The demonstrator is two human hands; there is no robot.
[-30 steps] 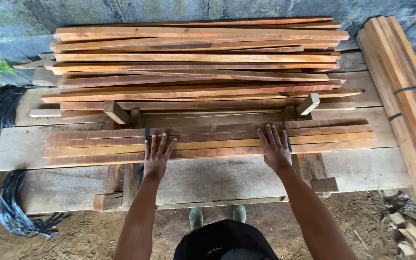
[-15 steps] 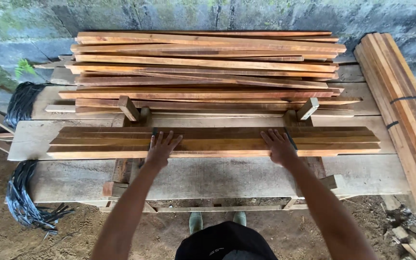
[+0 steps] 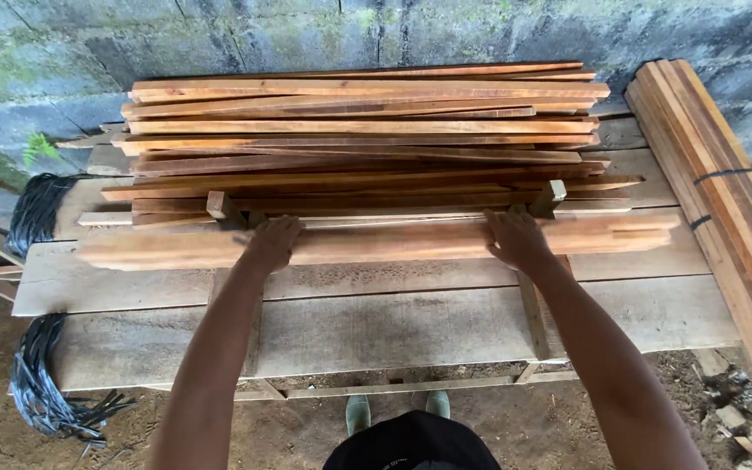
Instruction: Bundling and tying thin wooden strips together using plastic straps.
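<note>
Pressing both palms onto the near bundle of wooden slats (image 3: 376,244), you had your left hand (image 3: 271,244) flat and spread on its left part and your right hand (image 3: 515,237) flat and spread on its right part, neither one closed around anything. That bundle lay lengthwise across the plank workbench (image 3: 393,326), just in front of the two small wooden stop blocks (image 3: 219,207) that stood between it and the taller stack of slats (image 3: 367,139) behind. The risk I judged greatest was splinters: the slats looked rough-sawn, and bare palms sliding along their edges could catch. With open hands only pressing down, the loose slats could also fan apart or roll, and the ends beyond your hands were unsupported by any grip, so one could swing off the bench edge toward your feet (image 3: 398,409) below. A hard shove toward the wall might have knocked the blocks and disturbed the uneven stack behind them, whose slats already sat askew. The strapped bundle of boards (image 3: 724,209) leaning at the right stood near enough for a long end to strike it.
</note>
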